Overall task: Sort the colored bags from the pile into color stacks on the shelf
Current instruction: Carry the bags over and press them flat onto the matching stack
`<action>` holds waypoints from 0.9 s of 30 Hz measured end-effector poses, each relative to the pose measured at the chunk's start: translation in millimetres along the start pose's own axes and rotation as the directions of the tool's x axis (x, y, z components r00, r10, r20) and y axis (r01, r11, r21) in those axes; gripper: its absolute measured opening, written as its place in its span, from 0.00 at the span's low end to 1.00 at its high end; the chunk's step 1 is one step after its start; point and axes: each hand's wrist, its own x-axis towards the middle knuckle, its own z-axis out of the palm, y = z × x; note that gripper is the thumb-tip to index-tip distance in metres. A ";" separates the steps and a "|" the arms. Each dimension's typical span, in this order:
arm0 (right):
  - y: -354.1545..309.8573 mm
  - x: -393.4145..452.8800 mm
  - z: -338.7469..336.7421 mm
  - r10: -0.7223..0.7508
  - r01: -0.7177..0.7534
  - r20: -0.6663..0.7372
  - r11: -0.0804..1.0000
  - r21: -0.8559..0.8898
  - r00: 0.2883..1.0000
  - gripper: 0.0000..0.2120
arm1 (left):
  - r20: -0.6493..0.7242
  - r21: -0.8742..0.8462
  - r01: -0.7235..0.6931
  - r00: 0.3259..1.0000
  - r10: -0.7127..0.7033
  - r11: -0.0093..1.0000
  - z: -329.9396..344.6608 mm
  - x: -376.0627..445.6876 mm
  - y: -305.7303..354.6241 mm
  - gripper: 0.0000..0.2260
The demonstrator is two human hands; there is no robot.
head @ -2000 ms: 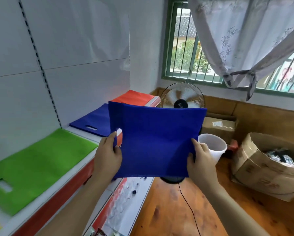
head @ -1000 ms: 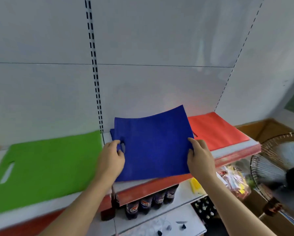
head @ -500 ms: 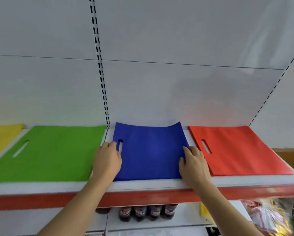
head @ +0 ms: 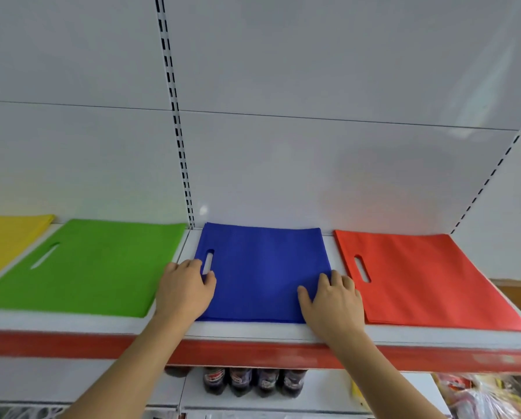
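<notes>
A blue bag lies flat on the white shelf, on the blue stack between a green bag and a red bag. A yellow bag shows at the far left. My left hand rests on the blue bag's left edge, by its handle slot. My right hand presses flat on its front right corner, fingers spread. The pile of unsorted bags is out of view.
The shelf has a red front strip and a white back panel with slotted uprights. Dark bottles stand on the lower shelf, with packaged goods at the lower right.
I turned from the room to face the shelf, carried the blue bag over and laid it on the blue stack. Its raised back edge has settled flat and both hands have released their grip.
</notes>
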 end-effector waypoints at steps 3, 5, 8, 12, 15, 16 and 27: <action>-2.1 -0.4 -1.1 0.000 0.000 0.032 1.000 -0.004 0.999 0.36 | 0.014 0.011 -0.001 1.000 0.001 1.000 -3.1 -1.6 1.1 0.23; -2.0 -1.7 -3.0 -0.002 0.002 0.037 1.000 -0.002 0.999 0.38 | 0.024 0.006 -0.009 1.000 0.009 1.000 -6.6 -2.8 0.8 0.26; -2.2 -3.2 -5.4 -0.039 0.040 -0.012 0.999 0.015 0.999 0.38 | 0.021 0.029 -0.002 1.000 0.002 1.000 -14.2 -6.7 -2.0 0.30; -17.1 -6.3 -7.7 -0.143 0.144 -0.060 0.989 0.020 0.988 0.38 | -0.049 0.040 0.006 0.999 -0.004 0.999 -27.9 -19.4 -13.4 0.30; -40.7 -17.9 -7.4 -0.222 0.225 -0.065 0.973 0.044 0.973 0.39 | -0.060 0.074 0.019 0.998 -0.015 0.997 -40.1 -33.4 -29.5 0.32; -50.6 -22.5 -8.0 -0.250 0.255 -0.074 0.965 0.058 0.965 0.39 | -0.066 0.091 0.027 0.998 -0.021 0.995 -45.0 -37.5 -36.3 0.33; -214.6 -87.7 -27.7 -0.501 0.510 -0.116 0.858 0.062 0.858 0.39 | -0.173 0.107 0.179 0.972 -0.159 0.978 -127.8 -106.5 -171.2 0.35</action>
